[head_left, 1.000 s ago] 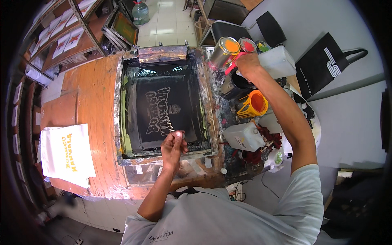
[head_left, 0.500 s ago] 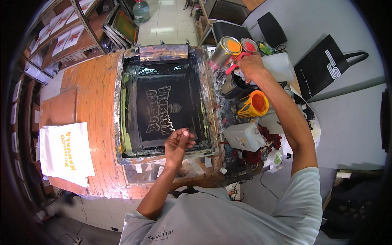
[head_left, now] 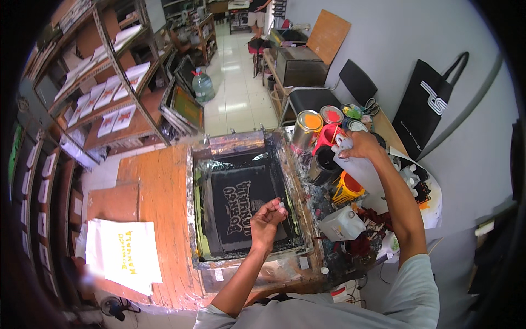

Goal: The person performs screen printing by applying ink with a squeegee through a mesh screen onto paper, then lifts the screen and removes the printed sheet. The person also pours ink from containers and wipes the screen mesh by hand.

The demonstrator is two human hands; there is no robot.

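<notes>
My right hand (head_left: 362,147) grips a whitish translucent plastic jug (head_left: 359,171). The jug is tilted, its mouth beside a pink cup (head_left: 327,137); whether anything flows out I cannot see. My left hand (head_left: 267,222) is closed in a pinch on a small pale piece (head_left: 282,206), which looks like a cap. It hovers over a framed printing screen (head_left: 219,183) with dark mesh and block lettering. Below the jug stand a dark ink pot (head_left: 323,164) and a yellow-rimmed pot of orange ink (head_left: 350,183).
Open ink cans (head_left: 308,123) stand behind the pink cup. Closer to me are another white jug (head_left: 341,225) and dark red rags (head_left: 378,219). Printed sheets (head_left: 123,257) lie on the wooden table's left. Shelves (head_left: 126,93) line the left; a person (head_left: 256,16) stands far back.
The view has tilted up, showing more of the room. My right hand now holds the white jug tilted by the pink cup. A pale piece now shows in my left fingertips.
</notes>
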